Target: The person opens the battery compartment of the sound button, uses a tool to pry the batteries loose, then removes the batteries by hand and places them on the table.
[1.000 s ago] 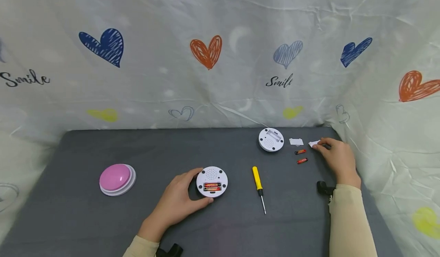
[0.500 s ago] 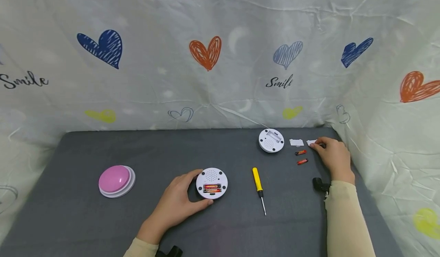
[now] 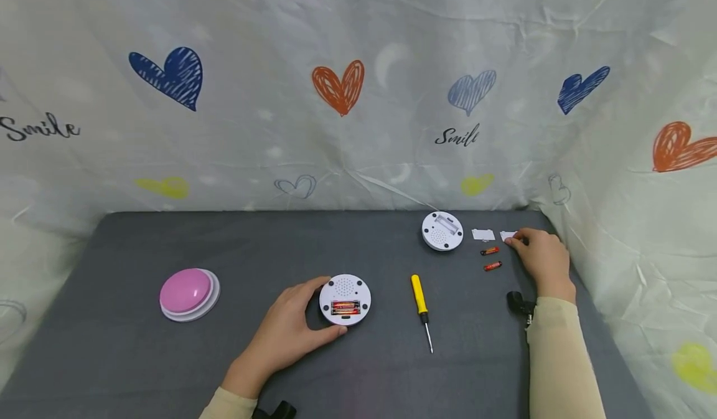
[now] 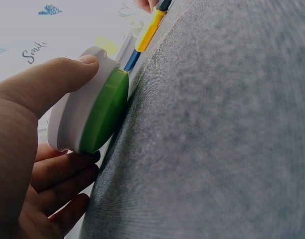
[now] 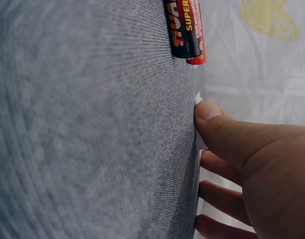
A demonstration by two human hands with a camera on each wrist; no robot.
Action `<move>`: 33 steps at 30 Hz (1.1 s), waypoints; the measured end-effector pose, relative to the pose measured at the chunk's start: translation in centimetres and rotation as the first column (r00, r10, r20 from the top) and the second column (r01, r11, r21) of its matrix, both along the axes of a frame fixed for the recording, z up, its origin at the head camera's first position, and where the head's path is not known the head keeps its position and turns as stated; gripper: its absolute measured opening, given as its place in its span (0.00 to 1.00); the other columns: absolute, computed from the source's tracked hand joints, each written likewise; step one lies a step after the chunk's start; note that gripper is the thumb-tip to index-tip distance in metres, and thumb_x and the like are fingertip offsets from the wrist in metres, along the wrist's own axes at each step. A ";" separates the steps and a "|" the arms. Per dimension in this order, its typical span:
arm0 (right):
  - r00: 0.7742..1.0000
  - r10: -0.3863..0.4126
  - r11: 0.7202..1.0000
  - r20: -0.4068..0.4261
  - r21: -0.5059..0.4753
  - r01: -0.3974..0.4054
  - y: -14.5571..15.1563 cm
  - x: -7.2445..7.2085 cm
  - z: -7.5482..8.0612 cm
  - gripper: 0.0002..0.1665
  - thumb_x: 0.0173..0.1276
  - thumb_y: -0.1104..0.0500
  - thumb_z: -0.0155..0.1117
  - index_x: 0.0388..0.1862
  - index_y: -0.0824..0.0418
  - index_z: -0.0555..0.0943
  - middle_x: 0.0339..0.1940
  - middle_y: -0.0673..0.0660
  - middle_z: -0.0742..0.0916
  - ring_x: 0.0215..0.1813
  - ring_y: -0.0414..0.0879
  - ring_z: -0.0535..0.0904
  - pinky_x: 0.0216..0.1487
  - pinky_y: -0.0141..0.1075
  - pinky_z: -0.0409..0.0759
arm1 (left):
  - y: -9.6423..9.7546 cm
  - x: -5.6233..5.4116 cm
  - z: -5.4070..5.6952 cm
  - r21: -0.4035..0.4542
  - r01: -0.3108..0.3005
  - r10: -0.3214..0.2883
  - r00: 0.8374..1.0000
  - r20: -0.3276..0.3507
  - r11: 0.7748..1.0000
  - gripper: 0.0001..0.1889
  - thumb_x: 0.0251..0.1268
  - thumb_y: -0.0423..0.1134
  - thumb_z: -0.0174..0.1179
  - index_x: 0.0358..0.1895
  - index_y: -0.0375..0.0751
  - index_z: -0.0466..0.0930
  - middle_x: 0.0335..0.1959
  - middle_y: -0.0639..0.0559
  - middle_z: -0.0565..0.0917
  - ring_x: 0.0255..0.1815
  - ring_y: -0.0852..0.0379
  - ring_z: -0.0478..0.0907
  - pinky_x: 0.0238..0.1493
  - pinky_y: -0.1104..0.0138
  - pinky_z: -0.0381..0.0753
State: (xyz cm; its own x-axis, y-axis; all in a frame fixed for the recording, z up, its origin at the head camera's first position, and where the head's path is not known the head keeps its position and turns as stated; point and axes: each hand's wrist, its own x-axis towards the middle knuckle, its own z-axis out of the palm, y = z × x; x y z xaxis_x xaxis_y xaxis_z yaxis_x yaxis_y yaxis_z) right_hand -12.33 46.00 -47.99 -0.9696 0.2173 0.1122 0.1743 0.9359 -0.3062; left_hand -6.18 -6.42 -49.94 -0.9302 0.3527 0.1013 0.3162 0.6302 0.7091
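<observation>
My left hand [image 3: 285,329] grips a round push-button buzzer [image 3: 344,285] by its rim, thumb at the near side and fingers at the far side. It lies underside up, with red batteries [image 3: 345,307] in its uncovered compartment. In the left wrist view its green dome [image 4: 106,112] faces the table. At the far right, my right hand [image 3: 543,260] pinches the edge of a small white battery cover [image 3: 507,235], low at the cloth beside a second cover [image 3: 483,235]. Thumb and white edge [image 5: 201,142] show in the right wrist view; the fingers partly hide the cover.
Two loose red-and-black batteries [image 3: 492,266] lie near the covers. Another upturned white buzzer [image 3: 442,231] with a bare compartment stands at the back. A yellow-handled screwdriver [image 3: 419,294] lies right of centre, a pink-domed buzzer [image 3: 186,291] at the left. A printed curtain [image 3: 241,126] borders the table's back.
My right hand has moved slightly left and brought the battery cover down flat alongside the other one. The left hand and its buzzer have stayed in place.
</observation>
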 end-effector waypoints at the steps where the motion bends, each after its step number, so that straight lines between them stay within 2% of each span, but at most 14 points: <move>1: 1.000 -0.004 1.000 0.009 -0.001 0.004 0.0 0.1 -0.1 0.14 0.77 0.50 0.74 0.46 0.61 0.91 0.42 0.68 0.91 0.39 0.67 0.85 0.36 0.61 0.79 | 0.0 0.1 0.0 0.000 0.001 -0.001 1.000 0.001 1.000 0.46 0.52 0.58 0.87 0.75 0.50 0.78 0.66 0.54 0.85 0.64 0.47 0.81 0.65 0.45 0.81; 4: 1.000 -0.009 1.000 0.022 -0.003 0.009 -0.1 0.2 -0.2 0.15 0.78 0.50 0.73 0.48 0.61 0.91 0.43 0.68 0.91 0.39 0.67 0.86 0.36 0.61 0.79 | 0.0 0.2 -0.1 -0.001 -0.001 0.001 1.000 0.005 1.000 0.47 0.51 0.57 0.87 0.75 0.49 0.78 0.66 0.54 0.85 0.64 0.47 0.81 0.65 0.45 0.81; 12: 1.000 -0.004 1.000 -0.018 0.006 0.005 -0.3 0.0 0.2 0.15 0.77 0.51 0.74 0.46 0.63 0.91 0.43 0.69 0.91 0.39 0.68 0.86 0.37 0.63 0.80 | -0.1 0.1 0.0 -0.006 -0.004 0.004 1.000 -0.001 1.000 0.46 0.52 0.58 0.86 0.75 0.49 0.78 0.66 0.54 0.85 0.64 0.46 0.81 0.65 0.44 0.81; 16: 1.000 -0.014 1.000 0.000 0.005 0.014 -0.4 0.0 0.3 0.16 0.77 0.51 0.74 0.47 0.63 0.91 0.44 0.70 0.91 0.40 0.69 0.86 0.39 0.63 0.80 | 0.0 0.2 0.0 -0.009 -0.003 0.003 1.000 0.007 1.000 0.47 0.51 0.57 0.87 0.75 0.49 0.78 0.66 0.53 0.85 0.65 0.46 0.80 0.66 0.45 0.81; 19: 1.000 -0.020 1.000 0.012 -0.017 0.020 -0.4 0.2 0.4 0.19 0.78 0.49 0.73 0.53 0.64 0.89 0.48 0.71 0.91 0.45 0.70 0.86 0.43 0.65 0.80 | -0.1 0.2 0.1 -0.008 -0.005 0.005 1.000 0.009 1.000 0.47 0.51 0.57 0.87 0.75 0.49 0.78 0.67 0.53 0.85 0.65 0.46 0.80 0.66 0.45 0.81; 22: 0.999 -0.034 0.998 0.024 -0.049 0.035 -0.7 0.4 0.7 0.26 0.81 0.45 0.69 0.63 0.65 0.85 0.57 0.72 0.89 0.54 0.73 0.84 0.52 0.69 0.79 | -0.1 0.2 0.1 -0.004 -0.004 0.004 1.000 0.012 1.000 0.47 0.51 0.57 0.87 0.75 0.48 0.78 0.67 0.53 0.85 0.65 0.46 0.80 0.66 0.45 0.80; 26: 0.999 -0.046 0.997 0.002 -0.060 0.046 -1.6 1.3 1.7 0.32 0.83 0.43 0.66 0.72 0.65 0.80 0.65 0.74 0.85 0.60 0.75 0.82 0.57 0.71 0.78 | -0.1 0.2 0.2 -0.004 0.000 0.000 1.000 0.004 1.000 0.47 0.51 0.56 0.87 0.75 0.47 0.78 0.67 0.52 0.85 0.65 0.45 0.81 0.66 0.44 0.80; 29: 0.999 -0.017 0.999 -0.047 -0.040 0.015 -2.9 2.3 2.4 0.31 0.82 0.44 0.67 0.72 0.63 0.80 0.65 0.72 0.86 0.59 0.75 0.83 0.53 0.72 0.78 | 0.0 0.1 0.3 -0.010 -0.001 0.000 1.000 -0.001 1.000 0.47 0.51 0.56 0.87 0.75 0.47 0.78 0.67 0.51 0.85 0.65 0.44 0.81 0.66 0.44 0.80; 33: 0.992 0.067 0.998 -0.108 -0.003 -0.067 -5.5 3.8 2.9 0.27 0.80 0.48 0.71 0.69 0.61 0.83 0.65 0.67 0.88 0.60 0.72 0.85 0.51 0.72 0.79 | 0.0 0.2 0.2 -0.016 0.000 0.000 1.000 0.000 1.000 0.48 0.51 0.57 0.87 0.76 0.47 0.77 0.67 0.51 0.85 0.66 0.43 0.81 0.67 0.43 0.80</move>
State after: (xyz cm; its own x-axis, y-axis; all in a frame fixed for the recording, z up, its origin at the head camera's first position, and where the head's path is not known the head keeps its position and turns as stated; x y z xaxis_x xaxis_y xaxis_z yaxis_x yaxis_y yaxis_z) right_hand -8.51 40.50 -45.08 -0.9644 0.1533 0.2157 0.0769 0.9423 -0.3259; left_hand -5.99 -6.45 -49.73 -0.9301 0.3544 0.0960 0.3166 0.6415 0.6987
